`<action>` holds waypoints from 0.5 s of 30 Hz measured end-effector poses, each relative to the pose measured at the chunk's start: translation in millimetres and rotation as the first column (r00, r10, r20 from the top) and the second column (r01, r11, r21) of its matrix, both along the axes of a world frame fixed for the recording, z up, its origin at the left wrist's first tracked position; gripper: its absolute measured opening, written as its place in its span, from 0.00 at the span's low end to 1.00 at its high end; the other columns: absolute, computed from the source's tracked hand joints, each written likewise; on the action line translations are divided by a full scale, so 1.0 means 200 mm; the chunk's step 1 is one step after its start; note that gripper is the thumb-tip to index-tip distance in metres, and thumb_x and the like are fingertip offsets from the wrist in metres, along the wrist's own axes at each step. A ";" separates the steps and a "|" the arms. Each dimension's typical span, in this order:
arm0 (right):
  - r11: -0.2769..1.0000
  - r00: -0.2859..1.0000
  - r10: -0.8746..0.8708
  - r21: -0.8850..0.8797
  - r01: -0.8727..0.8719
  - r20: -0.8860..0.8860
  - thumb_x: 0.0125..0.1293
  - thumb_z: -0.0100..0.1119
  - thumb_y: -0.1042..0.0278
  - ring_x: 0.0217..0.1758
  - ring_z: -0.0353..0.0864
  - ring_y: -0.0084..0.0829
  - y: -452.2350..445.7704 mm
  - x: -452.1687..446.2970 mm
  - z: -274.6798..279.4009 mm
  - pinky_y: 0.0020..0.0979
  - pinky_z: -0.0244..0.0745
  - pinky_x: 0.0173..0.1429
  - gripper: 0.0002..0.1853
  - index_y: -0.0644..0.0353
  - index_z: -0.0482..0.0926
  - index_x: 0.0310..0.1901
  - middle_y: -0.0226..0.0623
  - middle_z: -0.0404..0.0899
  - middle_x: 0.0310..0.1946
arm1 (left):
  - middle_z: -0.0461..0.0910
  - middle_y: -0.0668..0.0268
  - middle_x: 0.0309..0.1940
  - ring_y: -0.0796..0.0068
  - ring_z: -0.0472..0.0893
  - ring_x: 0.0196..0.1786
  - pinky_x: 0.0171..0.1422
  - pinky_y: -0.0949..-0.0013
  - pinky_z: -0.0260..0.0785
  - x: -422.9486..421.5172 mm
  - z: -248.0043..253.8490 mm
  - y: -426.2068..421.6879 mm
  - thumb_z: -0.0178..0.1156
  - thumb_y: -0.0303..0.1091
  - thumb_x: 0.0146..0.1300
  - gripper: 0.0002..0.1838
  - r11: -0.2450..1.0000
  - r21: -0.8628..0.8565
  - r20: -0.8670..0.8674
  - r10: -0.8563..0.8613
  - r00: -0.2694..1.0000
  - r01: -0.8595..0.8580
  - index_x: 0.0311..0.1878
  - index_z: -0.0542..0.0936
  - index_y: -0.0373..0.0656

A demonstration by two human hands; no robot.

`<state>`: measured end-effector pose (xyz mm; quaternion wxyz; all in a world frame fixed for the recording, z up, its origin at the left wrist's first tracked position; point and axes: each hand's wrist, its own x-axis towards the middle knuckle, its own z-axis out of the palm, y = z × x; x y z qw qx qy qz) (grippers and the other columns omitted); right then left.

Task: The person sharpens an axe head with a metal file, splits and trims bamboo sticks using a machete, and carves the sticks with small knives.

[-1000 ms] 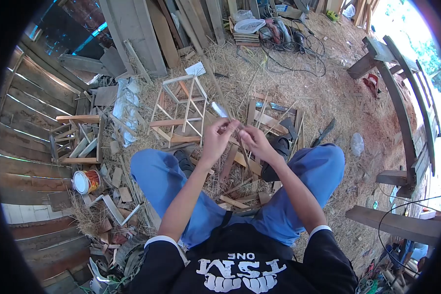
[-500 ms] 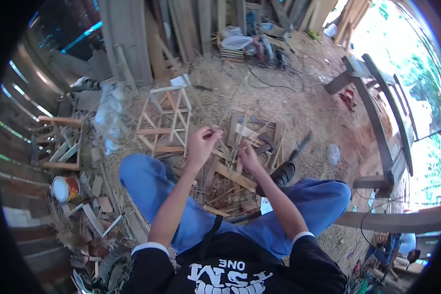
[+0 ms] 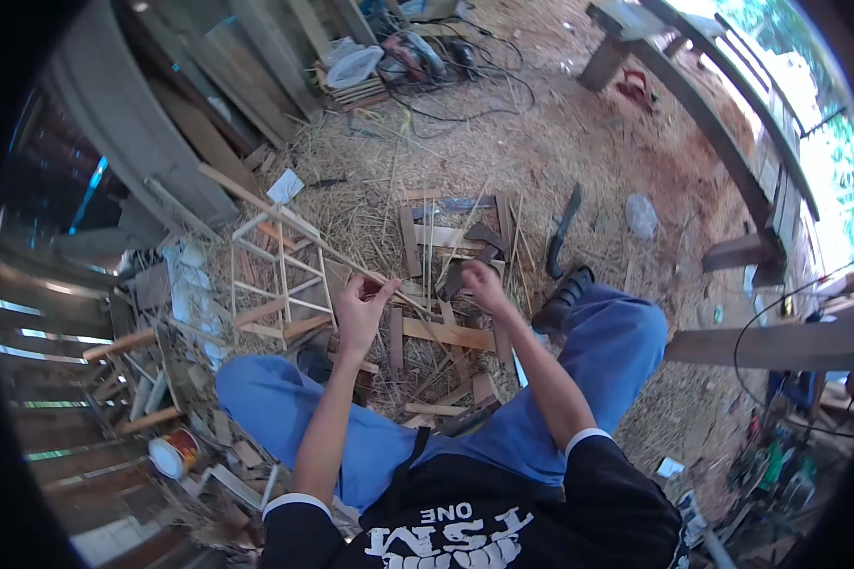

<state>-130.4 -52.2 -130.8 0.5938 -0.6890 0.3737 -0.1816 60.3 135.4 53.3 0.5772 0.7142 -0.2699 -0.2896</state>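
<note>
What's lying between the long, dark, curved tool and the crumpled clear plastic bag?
Only straw-littered ground shows between the tool and bag, in the head view.

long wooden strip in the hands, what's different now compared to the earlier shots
The wooden strip has swung to the left, its far end now over the slatted wooden frame. The left hand holds it; the right hand has come off it and moved away to the right. The frame and the machete stayed on the ground.
</note>
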 end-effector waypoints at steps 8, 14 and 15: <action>0.833 0.838 -0.543 0.085 0.546 -0.053 0.69 0.57 0.65 0.45 0.85 0.32 -0.43 -0.18 -0.12 0.33 0.78 0.52 0.17 0.61 0.79 0.57 0.41 0.85 0.42 | 0.86 0.61 0.40 0.77 0.84 0.42 0.50 0.73 0.76 -0.13 -0.32 -0.30 0.59 0.36 0.75 0.11 0.997 0.023 0.023 -0.080 0.997 0.080 0.48 0.78 0.36; 0.807 0.749 -0.589 -0.255 0.532 -0.303 0.66 0.58 0.62 0.56 0.81 0.48 -0.74 -0.35 -0.37 0.43 0.73 0.62 0.22 0.64 0.76 0.59 0.53 0.82 0.50 | 0.84 0.66 0.38 0.82 0.80 0.40 0.46 0.75 0.73 -0.29 -0.61 -0.88 0.62 0.36 0.73 0.11 0.998 0.013 0.026 0.055 0.998 -0.055 0.45 0.80 0.36; 0.812 0.733 -0.584 -0.263 0.521 -0.348 0.65 0.58 0.61 0.58 0.79 0.49 -0.78 -0.39 -0.43 0.44 0.72 0.63 0.24 0.65 0.74 0.61 0.55 0.81 0.52 | 0.83 0.68 0.37 0.84 0.78 0.39 0.45 0.76 0.72 -0.33 -0.60 -0.99 0.62 0.35 0.73 0.10 0.997 0.016 0.030 0.076 0.997 -0.077 0.44 0.81 0.36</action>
